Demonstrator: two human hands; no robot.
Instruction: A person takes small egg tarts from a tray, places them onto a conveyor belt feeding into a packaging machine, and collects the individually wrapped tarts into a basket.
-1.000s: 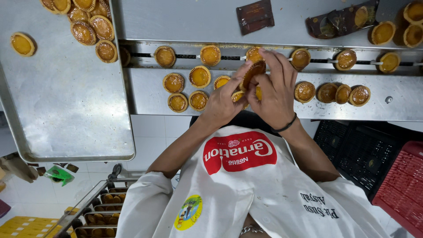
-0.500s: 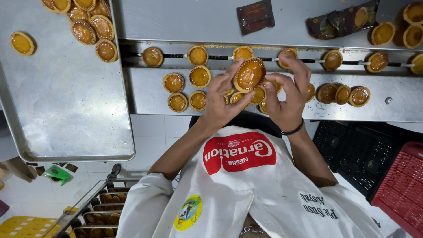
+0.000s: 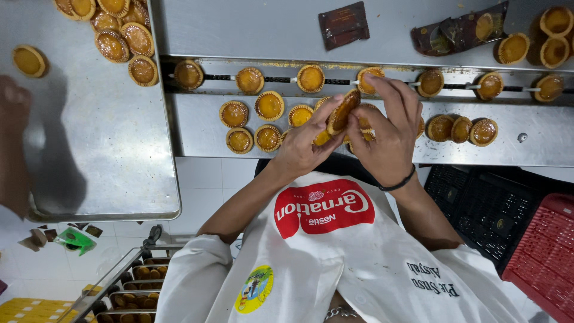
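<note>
A co-worker's hand (image 3: 13, 98) is hovering over the flat steel tray (image 3: 89, 167) at far left. At centre, the left hand (image 3: 305, 146) and right hand (image 3: 388, 134) are jointly pinching one round golden-brown tart (image 3: 342, 112), tilting it on edge — apparently for inspection — above loose tarts (image 3: 254, 122) on the steel conveyor ledge (image 3: 197, 134).

Two dark brown wrappers (image 3: 343, 24) (image 3: 457, 33) on the steel shelf (image 3: 251, 27).

Bakery line: tart conveyor (image 3: 335, 78), trays (image 3: 89, 149)
</note>
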